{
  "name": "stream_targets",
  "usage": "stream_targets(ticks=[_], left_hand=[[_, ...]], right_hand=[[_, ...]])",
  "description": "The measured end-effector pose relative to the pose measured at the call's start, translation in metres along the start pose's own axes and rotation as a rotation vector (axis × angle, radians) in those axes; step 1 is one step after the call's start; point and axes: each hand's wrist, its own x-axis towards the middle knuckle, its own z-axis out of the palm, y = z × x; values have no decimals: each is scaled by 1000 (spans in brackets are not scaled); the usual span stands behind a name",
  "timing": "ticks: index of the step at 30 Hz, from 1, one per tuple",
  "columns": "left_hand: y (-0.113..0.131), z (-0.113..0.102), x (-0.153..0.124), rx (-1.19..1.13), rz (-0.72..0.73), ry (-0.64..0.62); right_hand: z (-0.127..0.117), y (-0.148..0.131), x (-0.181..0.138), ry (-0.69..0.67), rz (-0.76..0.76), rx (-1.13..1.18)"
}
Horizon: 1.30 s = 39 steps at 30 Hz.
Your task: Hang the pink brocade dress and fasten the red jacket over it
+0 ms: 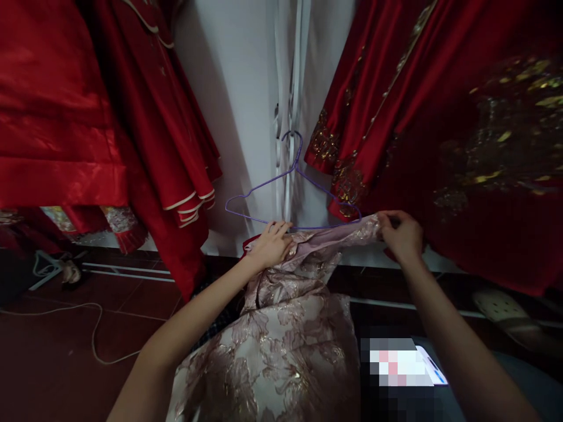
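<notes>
A pale pink dress [290, 351] with a shiny floral pattern hangs down in front of me, its upper part gathered in folds. My left hand [275, 243] is closed on the dress's upper edge, its fingertips by the lower bar of a purple wire hanger [268, 186]. Off to the right, my right hand [402, 234] pinches the other end of that edge and holds it stretched sideways. The hanger hooks onto a white strap or rail against the wall. Its right end lies just above the stretched cloth; whether they touch is hard to tell.
Red garments [162, 117] hang at the left, and red gowns with gold trim [440, 117] hang at the right. A lit phone [433, 364] lies low on the right, partly blurred out. A cable [94, 334] runs over the dark red floor. A pale clog [497, 306] shows at right.
</notes>
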Motion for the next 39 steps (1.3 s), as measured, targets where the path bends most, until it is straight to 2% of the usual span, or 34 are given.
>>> stream_targets(ticks=[5,7,10,12,14,17,20,23,26,28,32,39], left_hand=[[-1,0,1,19,37,-19],[-1,-1,1,-14,41,-22],[5,-1,3,-131,27,-17],[14,2,7,-238,-30,13],[25,6,14,-347,-145,69],[32,9,22,-512,-289,171],[13,8,19,-663,-367,343],[-29,14,-3,-784,-596,547],[-72,32,-33,-839,-826,652],[-92,47,-49,-864,-908,681],[-106,65,-62,-937,-924,710],[-112,58,-59,-932,-932,745]], right_hand=[[-1,-5,0,24,-4,159],[-2,-19,2,52,-54,168],[-3,-53,5,65,-213,205],[-2,-77,4,34,-318,225],[1,-95,1,-33,-372,180],[6,-103,-2,-77,-388,81],[9,-95,3,-92,-380,89],[9,-89,11,-115,-376,126],[7,-87,15,-152,-372,155],[6,-87,16,-159,-363,165],[6,-87,16,-149,-356,182],[2,-89,19,-169,-327,186]])
